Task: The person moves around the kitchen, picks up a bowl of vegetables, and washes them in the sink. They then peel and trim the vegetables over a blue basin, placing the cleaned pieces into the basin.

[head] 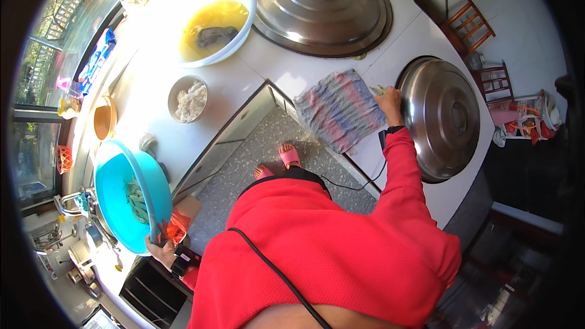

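My left hand grips the rim of a turquoise plastic basin, which is tilted and has pale green leaf-like pieces inside. On the right, my right hand is at the far corner of the white counter, beside the smaller domed metal lid. Small yellow-green pieces show at its fingertips; whether they are all held is hard to tell. A striped, checked cloth lies just left of that hand, over the counter's edge.
A larger metal lid covers the counter's back. Left of it stand a pale basin of yellow liquid with a dark cloth-like lump and a bowl of white food. An orange bowl is near the window. A black cable hangs by the counter.
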Tool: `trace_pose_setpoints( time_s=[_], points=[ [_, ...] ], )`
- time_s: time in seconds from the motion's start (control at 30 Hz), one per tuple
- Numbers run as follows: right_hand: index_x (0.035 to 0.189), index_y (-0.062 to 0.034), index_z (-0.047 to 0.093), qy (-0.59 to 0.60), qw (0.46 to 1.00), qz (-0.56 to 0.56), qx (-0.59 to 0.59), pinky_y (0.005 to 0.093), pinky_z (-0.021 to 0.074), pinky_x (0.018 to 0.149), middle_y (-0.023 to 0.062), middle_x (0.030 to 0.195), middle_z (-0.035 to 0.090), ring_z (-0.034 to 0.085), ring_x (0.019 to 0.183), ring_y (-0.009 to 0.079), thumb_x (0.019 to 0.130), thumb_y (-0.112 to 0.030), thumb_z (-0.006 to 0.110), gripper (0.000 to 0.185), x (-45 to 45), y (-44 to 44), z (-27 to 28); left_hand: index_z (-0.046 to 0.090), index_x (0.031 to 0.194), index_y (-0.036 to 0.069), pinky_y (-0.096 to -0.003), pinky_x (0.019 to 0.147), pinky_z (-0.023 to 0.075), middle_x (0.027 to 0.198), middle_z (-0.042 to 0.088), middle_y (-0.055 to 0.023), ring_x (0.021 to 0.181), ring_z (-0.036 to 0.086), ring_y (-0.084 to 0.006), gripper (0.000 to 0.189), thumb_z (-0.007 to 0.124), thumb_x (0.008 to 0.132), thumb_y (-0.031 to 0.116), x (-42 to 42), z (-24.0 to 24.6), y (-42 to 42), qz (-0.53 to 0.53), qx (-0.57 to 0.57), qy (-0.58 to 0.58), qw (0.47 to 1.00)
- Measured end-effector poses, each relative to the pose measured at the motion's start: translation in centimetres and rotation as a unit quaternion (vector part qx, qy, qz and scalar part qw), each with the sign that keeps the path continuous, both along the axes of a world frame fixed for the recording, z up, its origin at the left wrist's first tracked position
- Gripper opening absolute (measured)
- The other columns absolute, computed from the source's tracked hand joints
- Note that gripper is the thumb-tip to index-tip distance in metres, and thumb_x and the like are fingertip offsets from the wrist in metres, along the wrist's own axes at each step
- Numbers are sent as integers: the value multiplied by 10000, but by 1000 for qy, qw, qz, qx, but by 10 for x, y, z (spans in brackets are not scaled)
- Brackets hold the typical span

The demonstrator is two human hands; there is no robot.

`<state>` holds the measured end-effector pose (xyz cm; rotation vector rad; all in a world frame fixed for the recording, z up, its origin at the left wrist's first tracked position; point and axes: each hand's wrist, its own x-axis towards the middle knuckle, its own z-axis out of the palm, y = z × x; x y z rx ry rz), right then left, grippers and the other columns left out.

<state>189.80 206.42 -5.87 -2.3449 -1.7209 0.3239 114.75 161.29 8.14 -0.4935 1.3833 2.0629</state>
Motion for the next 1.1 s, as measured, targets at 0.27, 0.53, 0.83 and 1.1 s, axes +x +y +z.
trace_pose_setpoints(
  time_s=[0.27,0.53,0.83,1.1],
  points=[
    [1126,19,607,81,988,87,100,474,541,876,263,1015,696,669,977,441,764,-115,734,407,-27,71,5,513,919,-142,-457,836,659,1046,664,-259,968,681,-500,250,610,820,67,5,8,6,17,38,-37,998],
    [1195,-51,551,31,990,96,100,507,548,857,234,1108,660,655,1013,441,827,-95,734,413,-75,97,-11,512,946,-149,-385,795,661,1086,646,-277,968,692,-472,294,604,821,100,26,30,12,19,-19,6,1000],
    [1112,-74,557,11,994,78,80,511,565,816,193,1054,648,673,972,424,847,-127,728,319,-74,91,-18,471,1149,-156,-376,852,588,1170,566,-279,999,644,-379,561,656,726,163,-27,-8,-26,-140,-139,195,961],
    [1023,-27,578,39,985,141,87,516,546,802,228,986,686,670,959,440,840,-133,711,250,-57,98,-20,519,1153,-31,-365,820,479,997,550,-72,872,548,-219,807,884,483,234,-57,-15,-20,-214,-180,253,926]
  ],
)
